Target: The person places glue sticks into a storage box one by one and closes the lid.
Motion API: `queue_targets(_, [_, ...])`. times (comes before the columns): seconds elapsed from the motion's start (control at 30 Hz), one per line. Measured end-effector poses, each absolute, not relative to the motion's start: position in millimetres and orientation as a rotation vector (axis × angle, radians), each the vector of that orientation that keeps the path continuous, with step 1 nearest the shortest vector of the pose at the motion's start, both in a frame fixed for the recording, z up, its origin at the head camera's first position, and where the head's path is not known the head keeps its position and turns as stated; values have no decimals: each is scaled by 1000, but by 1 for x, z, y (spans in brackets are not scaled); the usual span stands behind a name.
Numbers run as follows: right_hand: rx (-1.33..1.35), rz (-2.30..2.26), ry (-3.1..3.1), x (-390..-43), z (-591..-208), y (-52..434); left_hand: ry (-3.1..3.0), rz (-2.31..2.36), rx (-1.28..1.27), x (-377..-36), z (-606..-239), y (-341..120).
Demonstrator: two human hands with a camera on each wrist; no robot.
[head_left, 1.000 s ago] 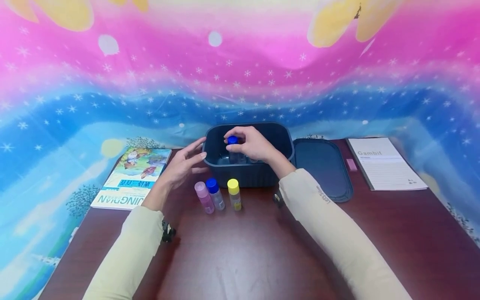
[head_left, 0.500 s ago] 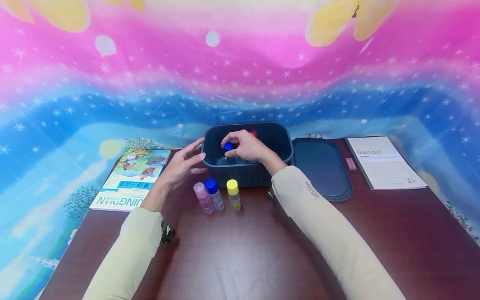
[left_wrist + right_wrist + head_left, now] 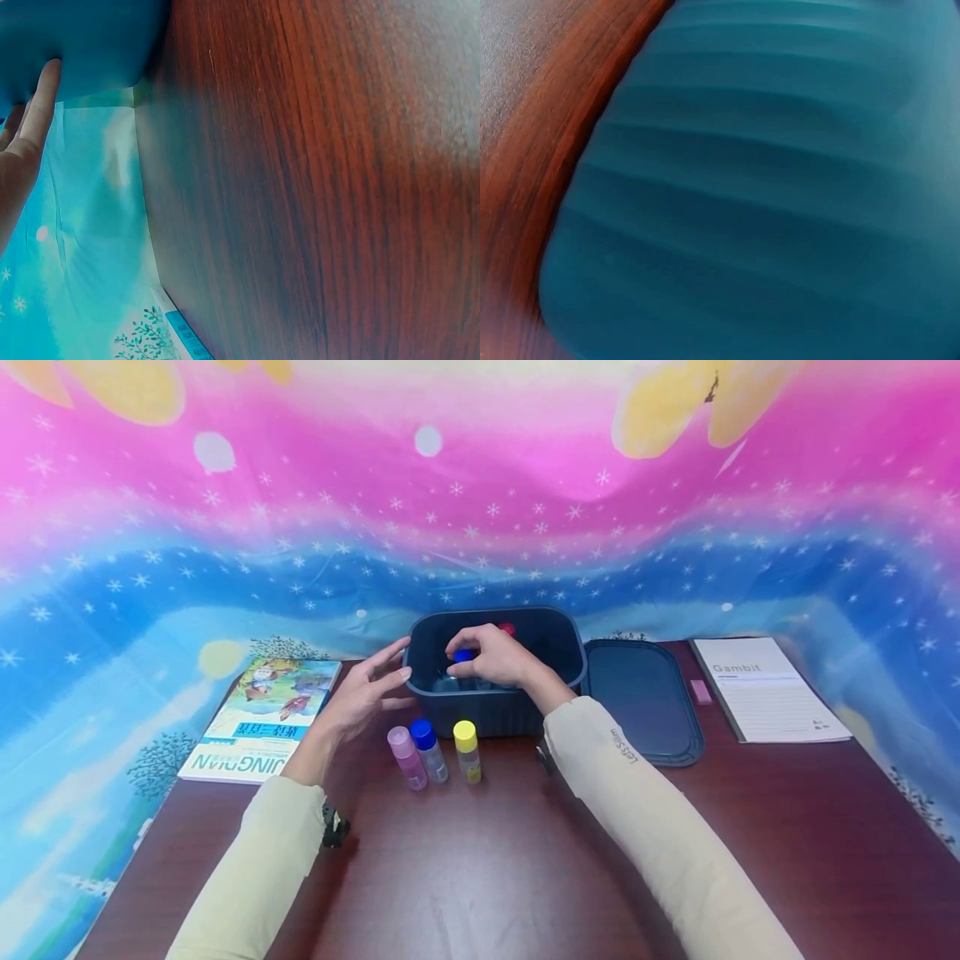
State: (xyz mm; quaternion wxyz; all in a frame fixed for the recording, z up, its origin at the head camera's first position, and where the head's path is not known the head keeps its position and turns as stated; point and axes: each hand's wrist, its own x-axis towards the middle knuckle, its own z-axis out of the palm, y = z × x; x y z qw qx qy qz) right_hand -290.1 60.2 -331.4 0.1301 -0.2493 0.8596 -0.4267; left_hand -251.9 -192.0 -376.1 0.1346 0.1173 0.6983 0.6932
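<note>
Right hand [image 3: 501, 657] reaches down into the dark blue bin [image 3: 558, 635], fingers curled round the blue-capped bottle [image 3: 462, 657] just under its cap. Bottle sits inside the bin, near the front wall. Small clear plastic, likely light and smooth; a pinch at the ribbed cap should hold best. Left hand [image 3: 366, 688] fingers straight, resting against the bin's left wall. On the bench [image 3: 480, 860] in front: pink [image 3: 407, 757], blue [image 3: 429, 748], yellow-capped [image 3: 467, 748] bottles. Lid [image 3: 643, 697] lies to the right.
</note>
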Motion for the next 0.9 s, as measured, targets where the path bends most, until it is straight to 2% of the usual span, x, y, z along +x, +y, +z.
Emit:
queue_targets(0.5, [-767, -1386, 2643, -276, -314, 70, 2007, 2008, 356, -251, -375, -192])
queue_targets(0.9, [-1028, -1503, 2518, -247, -308, 92, 2017, 2003, 365, -250, -374, -191])
